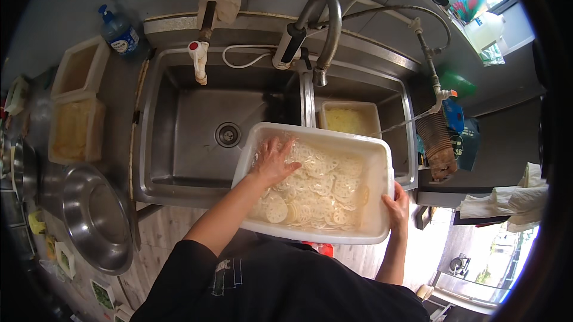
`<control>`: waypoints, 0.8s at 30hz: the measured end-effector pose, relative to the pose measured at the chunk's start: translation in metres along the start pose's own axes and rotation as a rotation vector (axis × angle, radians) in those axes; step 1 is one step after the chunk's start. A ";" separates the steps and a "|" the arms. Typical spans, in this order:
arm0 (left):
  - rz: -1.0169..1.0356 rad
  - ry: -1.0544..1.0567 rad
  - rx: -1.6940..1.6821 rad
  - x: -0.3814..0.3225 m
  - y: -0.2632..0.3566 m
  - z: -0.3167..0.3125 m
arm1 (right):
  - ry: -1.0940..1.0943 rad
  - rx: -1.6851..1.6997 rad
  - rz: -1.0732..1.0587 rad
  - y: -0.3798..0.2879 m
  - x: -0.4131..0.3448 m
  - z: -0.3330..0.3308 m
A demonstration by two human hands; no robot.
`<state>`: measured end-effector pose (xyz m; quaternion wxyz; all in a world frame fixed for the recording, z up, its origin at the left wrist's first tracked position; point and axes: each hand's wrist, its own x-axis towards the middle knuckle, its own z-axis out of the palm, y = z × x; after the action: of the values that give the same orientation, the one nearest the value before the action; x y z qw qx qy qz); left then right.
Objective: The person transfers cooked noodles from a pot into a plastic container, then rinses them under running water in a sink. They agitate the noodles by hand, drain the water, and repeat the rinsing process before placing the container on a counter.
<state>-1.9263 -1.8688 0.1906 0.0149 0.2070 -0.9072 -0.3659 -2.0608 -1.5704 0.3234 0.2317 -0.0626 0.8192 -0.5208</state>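
Observation:
A white plastic tub (376, 232) of sliced lotus root (320, 187) in water is held in front of my body, over the front edge of the sinks. My right hand (397, 209) grips its right rim, thumb on the near side of the wall. Inside the tub at the left end, my left hand (274, 161) lies with fingers spread, its fingertips at the water and the slices. It does not appear to hold anything. Beyond the tub, a smaller white container (376, 111) with pale yellow contents sits in the right sink basin (394, 102).
A thin water stream runs from the orange-handled tap (443, 95) toward the right basin. The curved faucet (329, 31) rises behind the divider. At left are the larger basin (197, 111), a steel bowl (96, 219), a food container (71, 129) and a blue pump bottle (118, 35).

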 end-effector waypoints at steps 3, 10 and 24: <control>0.014 -0.049 -0.048 0.002 -0.012 0.002 | 0.018 -0.036 -0.017 -0.018 -0.005 0.008; 0.099 0.023 -0.199 0.004 -0.028 0.002 | 0.016 -0.086 -0.071 -0.058 -0.010 0.030; 0.245 -0.040 -0.204 0.016 -0.047 0.005 | 0.028 -0.150 -0.039 -0.081 -0.006 0.046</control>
<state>-1.9249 -1.9024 0.1536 0.0624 0.0849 -0.8839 -0.4556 -2.0463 -1.6426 0.3809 0.2046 -0.0882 0.8577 -0.4633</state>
